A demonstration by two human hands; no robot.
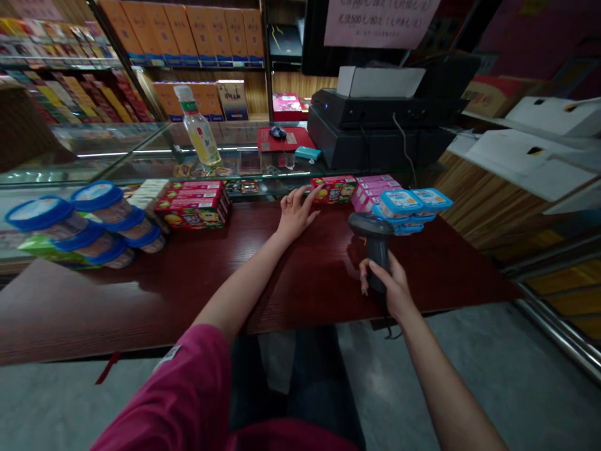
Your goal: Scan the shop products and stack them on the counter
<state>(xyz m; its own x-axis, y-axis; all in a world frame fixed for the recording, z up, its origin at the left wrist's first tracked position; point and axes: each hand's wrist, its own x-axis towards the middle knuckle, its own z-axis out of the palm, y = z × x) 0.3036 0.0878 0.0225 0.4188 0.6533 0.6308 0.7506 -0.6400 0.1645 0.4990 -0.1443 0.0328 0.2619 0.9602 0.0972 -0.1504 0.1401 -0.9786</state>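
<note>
My right hand [397,285] is wrapped round the handle of a black barcode scanner [370,225], whose head is raised above the dark red-brown tabletop [310,282]. With fingers apart, my left hand [297,216] reaches over the tabletop, its fingertips by the left end of a red box [339,190]. Whether they touch the box I cannot tell. Right of it stand pink boxes [375,188] and a stack of light blue lidded packs [408,203]. Farther left is a block of red boxes [193,203].
Stacked blue-lidded tubs [101,219] stand at the left beside pale boxes [149,193]. A glass counter behind bears a bottle [200,131], a mouse [278,132] and a black cash drawer [370,141]. White boxes [526,156] are at the right.
</note>
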